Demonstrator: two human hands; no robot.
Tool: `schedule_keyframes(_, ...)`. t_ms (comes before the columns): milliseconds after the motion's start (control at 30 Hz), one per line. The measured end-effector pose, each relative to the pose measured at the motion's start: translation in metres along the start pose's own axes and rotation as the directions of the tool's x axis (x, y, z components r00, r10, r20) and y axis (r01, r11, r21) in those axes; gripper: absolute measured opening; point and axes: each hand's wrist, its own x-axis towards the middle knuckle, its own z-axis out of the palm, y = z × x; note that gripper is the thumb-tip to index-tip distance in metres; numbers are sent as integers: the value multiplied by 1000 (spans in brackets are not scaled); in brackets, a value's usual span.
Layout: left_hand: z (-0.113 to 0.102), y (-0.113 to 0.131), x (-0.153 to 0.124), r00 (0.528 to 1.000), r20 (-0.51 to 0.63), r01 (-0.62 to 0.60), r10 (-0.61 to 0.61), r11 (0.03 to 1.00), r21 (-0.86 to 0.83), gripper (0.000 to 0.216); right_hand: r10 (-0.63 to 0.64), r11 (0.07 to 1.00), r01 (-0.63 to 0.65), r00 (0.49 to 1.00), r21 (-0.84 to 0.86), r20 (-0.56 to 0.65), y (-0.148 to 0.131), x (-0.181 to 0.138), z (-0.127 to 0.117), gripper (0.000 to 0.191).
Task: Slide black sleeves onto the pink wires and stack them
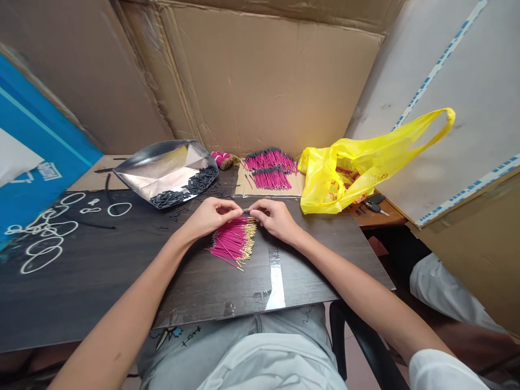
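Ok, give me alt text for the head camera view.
A person's left hand and right hand pinch a thin piece at the far edge of a pile of pink, gold-ended sticks on a dark table. Beyond are a silvery pouch holding black pieces and a yellow bag.

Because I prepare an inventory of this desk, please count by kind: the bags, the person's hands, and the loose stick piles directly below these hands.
Yellow plastic bag: 1
Silver foil bag: 1
Left hand and right hand: 2
Loose pile of pink-and-gold sticks: 1
Total: 5
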Motion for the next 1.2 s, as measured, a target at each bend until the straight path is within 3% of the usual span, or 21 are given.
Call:
schedule_keyframes(167,1,-1,-1,1000,24,-11,10,999,33,34,256,898,-298,952,322,167,11,3,2,15)
schedule_keyframes(367,5,-1,1,998,54,-33,31,998,51,35,275,705,-435,896,560,349,17,5,-1,31)
schedule_keyframes(633,-1,5,-1,997,74,-1,4,999,-39,37,295,623,-463,886,631,359,21,7,1,40)
schedule_keyframes(867,-10,-3,0,993,105,59,-48,994,-97,38,306,679,-396,918,618,253,28,11,1,42)
schedule_keyframes(1200,-10,-2,1,987,155,42,-32,997,-66,35,309,689,-390,920,611,240,30,11,4,39)
